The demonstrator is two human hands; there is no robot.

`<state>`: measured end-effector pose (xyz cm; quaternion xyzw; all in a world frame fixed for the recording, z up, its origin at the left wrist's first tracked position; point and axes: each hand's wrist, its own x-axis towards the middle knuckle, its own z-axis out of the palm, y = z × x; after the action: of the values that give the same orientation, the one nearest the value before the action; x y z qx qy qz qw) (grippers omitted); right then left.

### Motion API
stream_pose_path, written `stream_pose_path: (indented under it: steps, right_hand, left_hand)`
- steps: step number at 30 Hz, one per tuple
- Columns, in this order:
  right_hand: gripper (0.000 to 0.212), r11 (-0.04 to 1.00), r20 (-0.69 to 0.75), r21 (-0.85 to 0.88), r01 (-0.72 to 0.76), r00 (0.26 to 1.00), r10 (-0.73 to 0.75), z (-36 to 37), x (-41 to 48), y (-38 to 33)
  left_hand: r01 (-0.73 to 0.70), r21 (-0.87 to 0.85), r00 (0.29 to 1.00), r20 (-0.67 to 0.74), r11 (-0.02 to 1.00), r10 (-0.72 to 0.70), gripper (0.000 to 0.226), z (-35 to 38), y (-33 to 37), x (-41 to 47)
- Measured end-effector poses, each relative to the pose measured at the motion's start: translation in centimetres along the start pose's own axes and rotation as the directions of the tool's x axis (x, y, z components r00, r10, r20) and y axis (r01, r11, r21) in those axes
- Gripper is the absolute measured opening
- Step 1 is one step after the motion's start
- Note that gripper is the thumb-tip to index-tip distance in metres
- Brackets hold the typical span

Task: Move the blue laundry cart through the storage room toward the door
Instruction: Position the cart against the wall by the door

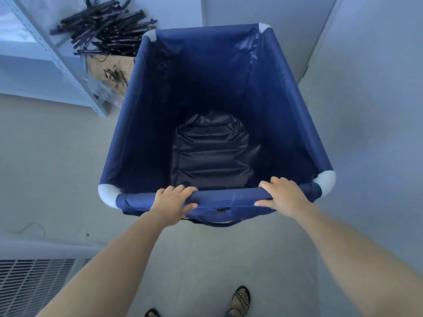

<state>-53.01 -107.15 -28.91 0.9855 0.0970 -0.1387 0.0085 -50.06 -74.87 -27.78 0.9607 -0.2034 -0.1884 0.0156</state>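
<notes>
Left: metal shelving [57,58] with black hangers [103,26] heaped beside it. Centre: blue laundry cart [142,124] on the pale floor [57,168], its near rail clasped by left hand [172,203], fingers curled over the top. Right: same rail clasped likewise by right hand [285,194], close to a white wall [366,88].

The blue laundry cart [215,88] hides its own wheels and the floor under it. Both sandals [239,302] and the floor vent [34,287] run off the frame's edge.
</notes>
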Motion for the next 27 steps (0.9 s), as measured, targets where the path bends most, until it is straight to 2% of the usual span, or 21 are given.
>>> stream_pose_path:
  steps: [5, 9, 13, 17, 24, 27]
  right_hand:
    - [0.054, 0.998, 0.015, -0.019, -0.055, 0.998, 0.055, 1.0, -4.1, -2.3]
    - [0.054, 0.992, 0.029, -0.021, -0.126, 0.991, 0.127, 2.2, -7.9, -5.4]
    - [0.055, 0.974, 0.047, 0.001, -0.227, 0.973, 0.227, 3.3, -11.8, -9.7]
    - [0.056, 0.943, 0.038, 0.013, -0.333, 0.942, 0.332, 4.6, -15.6, -14.7]
    - [0.061, 0.868, 0.05, 0.13, -0.479, 0.878, 0.477, 5.2, -19.0, -23.6]
    - [0.061, 0.881, 0.039, 0.13, -0.455, 0.89, 0.454, 5.4, -18.9, -26.3]
  left_hand:
    - [-0.185, -0.002, 0.963, 0.201, 0.983, 0.182, 0.05, 0.3, -1.4, -1.6]
    - [-0.347, 0.087, 0.928, 0.173, 0.934, 0.329, 0.053, 1.9, -2.5, -4.0]
    - [-0.475, 0.098, 0.869, 0.207, 0.874, 0.449, 0.054, 2.8, -4.4, -5.7]
    - [-0.592, 0.14, 0.804, 0.176, 0.794, 0.568, 0.054, 4.1, -6.6, -8.0]
    - [-0.682, 0.137, 0.731, 0.162, 0.718, 0.663, 0.043, 3.5, -10.1, -10.6]
    - [-0.689, 0.109, 0.723, 0.172, 0.716, 0.669, 0.039, 3.0, -11.3, -11.1]
